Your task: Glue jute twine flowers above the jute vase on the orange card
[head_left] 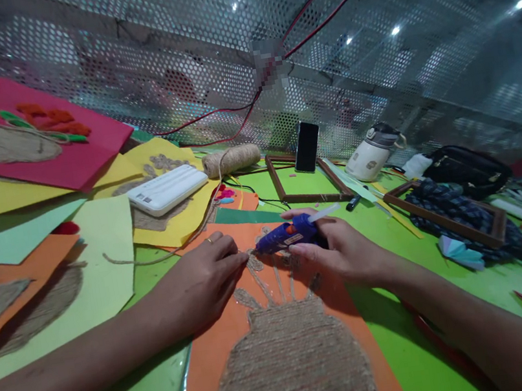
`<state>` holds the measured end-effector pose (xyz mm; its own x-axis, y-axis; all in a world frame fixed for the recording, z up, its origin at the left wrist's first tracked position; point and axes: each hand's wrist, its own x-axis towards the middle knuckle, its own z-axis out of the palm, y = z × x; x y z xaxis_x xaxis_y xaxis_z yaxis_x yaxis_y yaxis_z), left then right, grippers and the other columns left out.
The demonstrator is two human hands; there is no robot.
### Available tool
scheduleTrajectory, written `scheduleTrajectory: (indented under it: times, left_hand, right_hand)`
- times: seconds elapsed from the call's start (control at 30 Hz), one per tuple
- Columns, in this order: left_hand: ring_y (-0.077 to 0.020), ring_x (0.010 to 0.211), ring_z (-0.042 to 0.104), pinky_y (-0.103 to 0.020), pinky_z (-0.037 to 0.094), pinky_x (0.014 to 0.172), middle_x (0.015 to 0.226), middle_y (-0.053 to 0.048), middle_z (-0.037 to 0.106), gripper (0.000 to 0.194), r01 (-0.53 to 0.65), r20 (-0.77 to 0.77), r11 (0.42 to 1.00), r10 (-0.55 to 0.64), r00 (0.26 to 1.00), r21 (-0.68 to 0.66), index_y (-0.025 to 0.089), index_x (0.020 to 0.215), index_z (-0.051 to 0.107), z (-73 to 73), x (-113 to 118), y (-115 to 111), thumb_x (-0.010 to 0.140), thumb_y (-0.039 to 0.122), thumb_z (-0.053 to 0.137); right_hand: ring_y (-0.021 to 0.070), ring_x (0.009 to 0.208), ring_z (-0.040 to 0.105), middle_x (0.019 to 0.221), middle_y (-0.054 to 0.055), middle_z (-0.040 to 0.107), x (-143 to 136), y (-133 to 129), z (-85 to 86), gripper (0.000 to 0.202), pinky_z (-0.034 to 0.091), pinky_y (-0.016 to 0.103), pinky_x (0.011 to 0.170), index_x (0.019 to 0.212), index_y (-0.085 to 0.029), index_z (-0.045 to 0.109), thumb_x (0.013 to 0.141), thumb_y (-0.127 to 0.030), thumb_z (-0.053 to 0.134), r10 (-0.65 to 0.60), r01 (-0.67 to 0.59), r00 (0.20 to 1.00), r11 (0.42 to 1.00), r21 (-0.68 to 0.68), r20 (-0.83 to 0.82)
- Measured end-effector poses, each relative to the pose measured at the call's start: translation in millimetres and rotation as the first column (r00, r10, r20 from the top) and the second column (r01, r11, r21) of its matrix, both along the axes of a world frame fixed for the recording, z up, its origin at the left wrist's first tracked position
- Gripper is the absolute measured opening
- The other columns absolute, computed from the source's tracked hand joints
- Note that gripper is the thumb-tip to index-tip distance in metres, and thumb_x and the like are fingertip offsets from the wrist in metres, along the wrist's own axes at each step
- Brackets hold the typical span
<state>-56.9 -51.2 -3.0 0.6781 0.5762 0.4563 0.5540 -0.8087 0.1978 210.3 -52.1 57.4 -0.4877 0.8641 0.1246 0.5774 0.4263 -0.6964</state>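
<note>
My right hand [342, 245] is wrapped round a blue hot glue gun [287, 236] with a clear glue stick poking out of its back. The gun's nozzle points left, close to a small twine flower on the orange paper [207, 360]. At the nozzle, the fingertips of my left hand [216, 271] are pinched together low over the paper; what they hold, if anything, is hidden. Below both hands, a large vase shape of coiled twine [291, 367] covers the sheet, with twine stems and leaves [247, 299] rising from its neck.
Left: coloured sheets with twine pictures, including a pink one [100, 141], and a white power bank [169, 189]. Behind: a twine spool [231, 159], wooden frame [310, 199], phone [307, 147] and white bottle [367, 155]. Right: another frame [446, 220] on dark cloth, a black bag [470, 171].
</note>
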Motion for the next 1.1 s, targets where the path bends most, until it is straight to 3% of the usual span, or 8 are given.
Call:
scheduleTrajectory:
  times: [0.43,0.67,0.87,1.1]
  left_hand:
    - [-0.0197,0.078,0.054,-0.031,0.045,0.065,0.084,-0.008,0.057,0.031,-0.019,-0.011,0.999,0.019,1.000,-0.030,0.014,0.109,0.071,-1.9,-0.7,-0.4,0.103,0.021,0.042]
    - [-0.0209,0.079,0.053,-0.033,0.046,0.066,0.087,-0.009,0.057,0.033,-0.017,-0.044,0.999,0.016,0.999,-0.031,0.012,0.107,0.071,-2.4,-0.3,0.6,0.104,0.022,0.040]
    - [-0.0209,0.079,0.054,-0.033,0.046,0.066,0.087,-0.009,0.058,0.033,-0.018,-0.039,1.000,0.017,0.999,-0.022,0.012,0.111,0.071,-1.0,-0.5,-0.1,0.103,0.022,0.041]
    - [-0.0208,0.078,0.054,-0.032,0.046,0.066,0.087,-0.009,0.058,0.032,-0.008,-0.034,1.000,0.008,0.999,0.000,0.013,0.112,0.071,-1.9,0.1,0.7,0.103,0.021,0.041]
  right_hand:
    - [0.0296,0.116,0.063,0.134,0.015,0.063,1.3,0.8,-1.5,0.043,0.048,0.052,0.109,0.135,-0.018,0.061,0.093,-0.028,0.063,0.015,-0.015,0.999,1.000,-0.002,-0.029]
    - [0.0252,0.109,0.065,0.134,0.012,0.063,1.6,-1.2,1.9,0.036,0.053,0.045,0.102,0.129,-0.019,0.065,0.094,-0.027,0.062,0.061,-0.067,0.993,0.996,-0.053,-0.100]
    - [0.0259,0.110,0.064,0.135,0.012,0.062,2.5,-1.2,0.5,0.036,0.052,0.047,0.104,0.127,-0.020,0.067,0.092,-0.028,0.064,0.039,-0.048,0.992,0.996,-0.076,-0.121]
    - [0.0247,0.105,0.066,0.118,0.011,0.069,5.0,-1.3,1.2,0.040,0.053,0.047,0.101,0.131,-0.019,0.062,0.093,-0.030,0.063,-0.019,0.005,0.988,0.995,-0.095,-0.152]
